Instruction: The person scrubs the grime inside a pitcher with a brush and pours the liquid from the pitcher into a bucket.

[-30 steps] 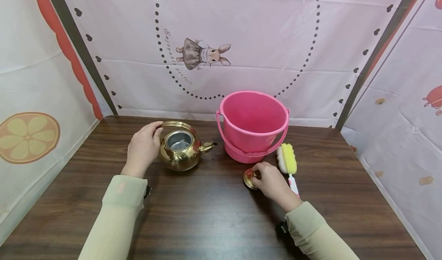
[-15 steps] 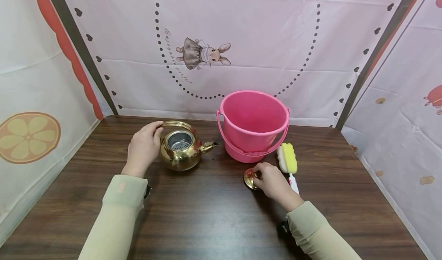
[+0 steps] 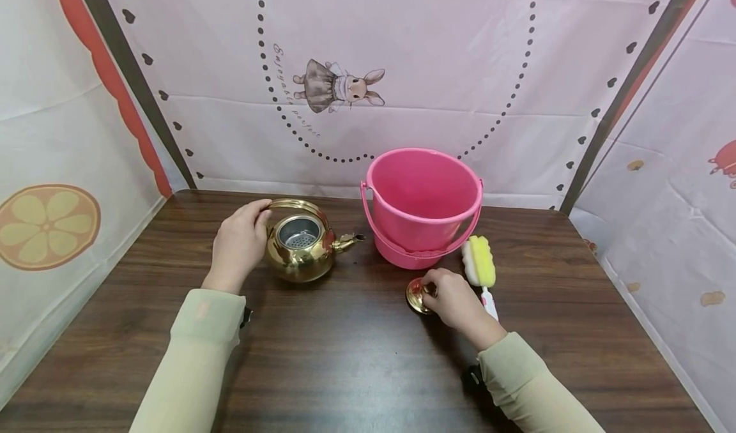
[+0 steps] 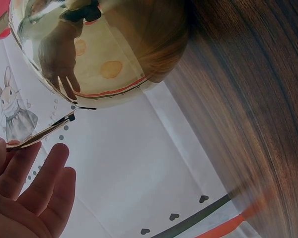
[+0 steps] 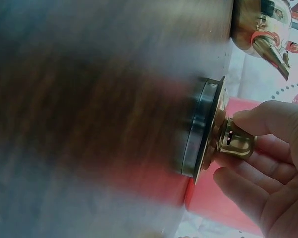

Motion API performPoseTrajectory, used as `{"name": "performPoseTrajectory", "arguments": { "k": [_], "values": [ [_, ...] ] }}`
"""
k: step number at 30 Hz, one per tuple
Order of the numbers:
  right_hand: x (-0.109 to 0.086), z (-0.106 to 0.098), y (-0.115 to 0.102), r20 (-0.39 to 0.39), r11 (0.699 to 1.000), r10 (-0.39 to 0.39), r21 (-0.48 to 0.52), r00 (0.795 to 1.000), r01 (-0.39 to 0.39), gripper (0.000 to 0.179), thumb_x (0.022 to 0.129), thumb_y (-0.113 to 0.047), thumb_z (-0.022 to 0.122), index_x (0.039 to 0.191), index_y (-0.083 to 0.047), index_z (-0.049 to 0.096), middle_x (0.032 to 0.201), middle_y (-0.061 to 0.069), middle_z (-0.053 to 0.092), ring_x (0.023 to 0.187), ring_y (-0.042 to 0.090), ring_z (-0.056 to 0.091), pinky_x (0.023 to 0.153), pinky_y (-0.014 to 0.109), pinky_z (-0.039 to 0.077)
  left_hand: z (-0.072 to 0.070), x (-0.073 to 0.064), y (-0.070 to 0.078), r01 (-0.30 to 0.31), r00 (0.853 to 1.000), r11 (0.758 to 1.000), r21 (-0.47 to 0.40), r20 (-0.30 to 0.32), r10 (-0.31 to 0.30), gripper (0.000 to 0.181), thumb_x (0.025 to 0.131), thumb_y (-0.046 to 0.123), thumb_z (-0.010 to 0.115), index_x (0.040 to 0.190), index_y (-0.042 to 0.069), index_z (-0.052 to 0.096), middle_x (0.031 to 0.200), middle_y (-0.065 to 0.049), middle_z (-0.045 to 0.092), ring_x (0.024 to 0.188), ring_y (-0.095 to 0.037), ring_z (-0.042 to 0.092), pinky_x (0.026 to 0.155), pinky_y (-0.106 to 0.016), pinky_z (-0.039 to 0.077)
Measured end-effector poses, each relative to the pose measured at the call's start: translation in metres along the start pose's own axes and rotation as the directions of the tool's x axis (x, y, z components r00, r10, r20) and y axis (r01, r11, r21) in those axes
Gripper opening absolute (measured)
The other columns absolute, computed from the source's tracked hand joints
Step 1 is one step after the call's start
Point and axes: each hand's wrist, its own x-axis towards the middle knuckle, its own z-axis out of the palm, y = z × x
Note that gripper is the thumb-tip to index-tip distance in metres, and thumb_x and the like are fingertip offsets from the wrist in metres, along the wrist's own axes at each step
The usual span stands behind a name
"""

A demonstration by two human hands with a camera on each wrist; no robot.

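A shiny gold teapot [image 3: 300, 260] stands lidless on the dark wooden table, its perforated metal strainer [image 3: 299, 234] showing through the round opening and its spout pointing right. My left hand [image 3: 237, 244] pinches the left side of the arched handle [image 4: 42, 134] between thumb and fingers. Over to the right, the gold lid [image 3: 415, 296] sits on the table in front of the bucket. My right hand [image 3: 457, 302] pinches the lid's knob [image 5: 237, 140]; in the right wrist view the lid's steel rim [image 5: 193, 129] rests on or just at the tabletop.
Behind the lid stands a pink bucket [image 3: 402, 244] with its handle hanging down in front. A yellow and white sponge brush [image 3: 482, 260] lies right of it, its white handle partly behind my right hand. Printed cloth [image 3: 437, 56] walls the table on three sides.
Both hands keep their holds on the teapot handle and the lid knob. Only a very slight shift of the whole head view shows.
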Motion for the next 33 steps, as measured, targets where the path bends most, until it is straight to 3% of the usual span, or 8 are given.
{"name": "performPoseTrajectory", "arguments": {
  "k": [12, 23, 33],
  "values": [
    [0.0014, -0.0028, -0.0006, 0.009, 1.000, -0.016, -0.004, 1.000, 0.016, 0.014, 0.073, -0.009, 0.073, 0.086, -0.006, 0.068, 0.085, 0.007, 0.066, 0.076, 0.018, 0.061, 0.068, 0.034, 0.051, 0.0015, 0.0010, -0.0016, -0.013, 1.000, 1.000, -0.009, -0.026, 0.013, 0.031, 0.101, 0.019, 0.045, 0.124, 0.004, 0.059, 0.120, -0.021, 0.062, 0.105, -0.044, 0.059, 0.084, -0.058, 0.047],
    [0.0021, -0.0032, -0.0013, 0.051, 1.000, 0.007, 0.005, 0.999, -0.007, 0.019, 0.072, -0.008, 0.073, 0.090, -0.004, 0.068, 0.086, 0.007, 0.065, 0.078, 0.018, 0.060, 0.071, 0.035, 0.051, 0.0017, 0.0009, -0.0024, -0.003, 1.000, 1.000, 0.000, -0.002, 0.003, 0.032, 0.101, 0.020, 0.044, 0.126, 0.005, 0.058, 0.124, -0.020, 0.060, 0.108, -0.043, 0.058, 0.085, -0.059, 0.047],
    [0.0017, -0.0049, -0.0087, 0.040, 1.000, 0.011, 0.027, 0.999, -0.012, 0.033, 0.076, -0.019, 0.075, 0.104, -0.001, 0.068, 0.100, 0.011, 0.068, 0.096, 0.024, 0.063, 0.085, 0.040, 0.052, 0.0003, 0.0006, -0.0024, -0.001, 1.000, 1.000, -0.004, -0.002, 0.001, 0.031, 0.101, 0.019, 0.045, 0.125, 0.004, 0.058, 0.124, -0.021, 0.060, 0.111, -0.042, 0.057, 0.087, -0.058, 0.046]
  ]
}}
